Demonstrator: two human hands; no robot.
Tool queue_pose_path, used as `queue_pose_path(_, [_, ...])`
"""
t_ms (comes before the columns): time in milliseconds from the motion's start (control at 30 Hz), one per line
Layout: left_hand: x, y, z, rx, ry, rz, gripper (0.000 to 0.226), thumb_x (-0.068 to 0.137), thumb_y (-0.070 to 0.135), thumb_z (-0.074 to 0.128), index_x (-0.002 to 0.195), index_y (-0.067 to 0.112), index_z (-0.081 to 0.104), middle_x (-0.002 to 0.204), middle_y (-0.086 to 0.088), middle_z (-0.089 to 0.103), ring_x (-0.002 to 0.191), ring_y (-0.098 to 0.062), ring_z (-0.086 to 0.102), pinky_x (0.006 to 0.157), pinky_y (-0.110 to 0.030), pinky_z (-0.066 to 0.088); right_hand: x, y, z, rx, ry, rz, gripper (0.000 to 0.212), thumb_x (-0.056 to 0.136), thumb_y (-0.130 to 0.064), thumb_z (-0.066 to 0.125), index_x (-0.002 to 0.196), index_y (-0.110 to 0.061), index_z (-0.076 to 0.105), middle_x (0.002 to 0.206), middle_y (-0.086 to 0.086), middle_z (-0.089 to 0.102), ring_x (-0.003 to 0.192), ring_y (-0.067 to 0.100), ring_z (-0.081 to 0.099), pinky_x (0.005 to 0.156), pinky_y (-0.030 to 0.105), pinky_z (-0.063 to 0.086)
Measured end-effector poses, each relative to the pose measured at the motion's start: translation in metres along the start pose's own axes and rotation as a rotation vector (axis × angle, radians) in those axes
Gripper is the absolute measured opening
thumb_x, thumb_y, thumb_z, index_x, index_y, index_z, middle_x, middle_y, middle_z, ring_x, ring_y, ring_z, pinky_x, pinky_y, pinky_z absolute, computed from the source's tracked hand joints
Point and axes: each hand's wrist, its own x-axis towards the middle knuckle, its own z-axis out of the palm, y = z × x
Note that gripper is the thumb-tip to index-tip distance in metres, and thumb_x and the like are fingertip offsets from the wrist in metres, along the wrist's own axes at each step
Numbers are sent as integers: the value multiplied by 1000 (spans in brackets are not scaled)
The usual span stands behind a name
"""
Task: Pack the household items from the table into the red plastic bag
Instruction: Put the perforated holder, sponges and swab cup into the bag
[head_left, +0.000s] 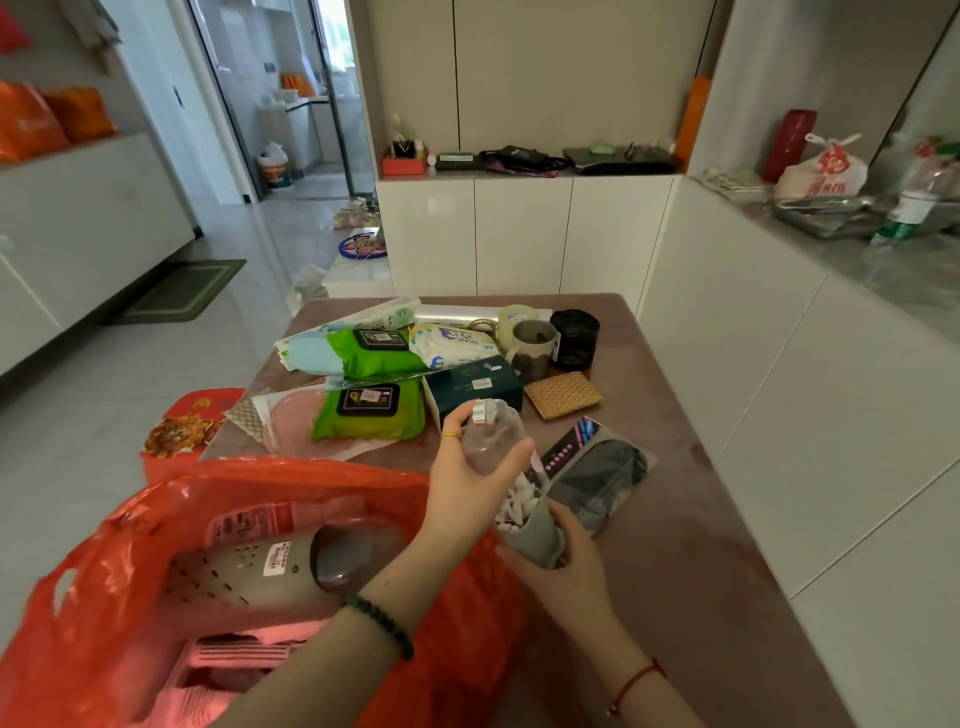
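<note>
My left hand (470, 480) grips the clear domed top of a cotton swab container (519, 493), and my right hand (566, 566) holds its grey base. The container is tilted above the table's near edge, just right of the red plastic bag (156, 525). The bag lies open at the lower left with a grey perforated item (249, 571) and pink things inside. On the brown table (691, 545) lie two green wipe packs (371, 410), a white wipe pack (452, 345), a dark blue box (475, 387), a mug (532, 348), a black jar (574, 338), a waffle cloth (563, 395) and a dark packaged item (597, 478).
White cabinets (779, 374) flank the table's right side and far end. A red printed bag (182, 426) stands by the table's left edge. Open floor lies to the left, with a dark mat (182, 291) near the wall.
</note>
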Motion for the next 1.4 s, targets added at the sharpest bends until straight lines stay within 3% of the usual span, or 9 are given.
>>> queue_pose_path(133, [0, 4, -5, -5, 37, -13, 53, 78, 21, 72, 120, 27, 41, 106, 13, 56, 98, 0, 53, 73, 1, 42, -6, -12, 8, -68, 39, -105, 67, 57, -29, 86, 105, -51, 45, 114, -13, 51, 105, -4, 50, 86, 18, 45])
queue_pose_path(267, [2, 6, -13, -15, 101, -42, 59, 76, 27, 74, 125, 22, 42, 118, 1, 59, 111, -14, 55, 98, -29, 45, -8, -16, 11, -88, 74, -156, 69, 55, -32, 86, 106, -51, 44, 116, -11, 50, 106, -4, 48, 85, 16, 45])
queue_pose_path(567, [10, 13, -28, 16, 123, -38, 58, 72, 33, 77, 118, 25, 43, 118, -3, 63, 110, -16, 59, 100, -38, 47, -7, -23, 10, -111, 125, -209, 73, 56, -31, 86, 119, -35, 49, 122, -6, 49, 114, 9, 48, 95, 34, 48])
queue_pose_path(700, [6, 11, -26, 49, 88, -49, 57, 75, 31, 74, 121, 23, 42, 117, 0, 63, 106, -9, 58, 88, -17, 45, -7, -29, 12, -78, 122, -209, 87, 43, -58, 78, 121, -32, 51, 120, -8, 50, 111, 5, 50, 92, 33, 51])
queue_pose_path(800, [4, 13, -26, 50, 78, -35, 51, 76, 29, 73, 114, 28, 39, 114, 2, 63, 93, 3, 56, 74, -3, 42, -6, -32, 13, -57, 105, -184, 81, 48, -50, 78, 122, -33, 50, 121, -8, 50, 112, 4, 50, 89, 27, 51])
queue_pose_path(933, [2, 13, -28, 57, 44, -26, 59, 74, 30, 75, 121, 26, 40, 119, -1, 63, 111, -16, 59, 99, -38, 49, -5, -33, 14, -49, 89, -172, 73, 59, -26, 85, 121, -33, 48, 123, -6, 48, 108, -4, 47, 76, 9, 44])
queue_pose_path(1067, [1, 15, -30, 69, 42, 5, 67, 72, 33, 76, 128, 22, 42, 118, 0, 64, 111, -15, 60, 99, -41, 49, -5, -36, 15, -65, 101, -205, 71, 59, -25, 85, 119, -34, 48, 124, -5, 48, 108, -5, 47, 76, 8, 43])
queue_pose_path(1200, [4, 21, -33, 34, 82, -7, 57, 74, 31, 75, 120, 22, 42, 115, 0, 65, 109, -15, 60, 98, -34, 47, -8, -40, 14, -99, 153, -269, 73, 56, -29, 87, 119, -34, 50, 125, -3, 48, 112, -1, 48, 83, 5, 41])
queue_pose_path(1400, [3, 26, -40, 5, 9, 11, 45, 77, 25, 73, 113, 23, 47, 96, 10, 66, 78, 6, 64, 67, -3, 49, -9, -44, 14, -111, 174, -296, 73, 56, -23, 87, 117, -34, 50, 123, -3, 49, 110, -17, 40, 81, -4, 36])
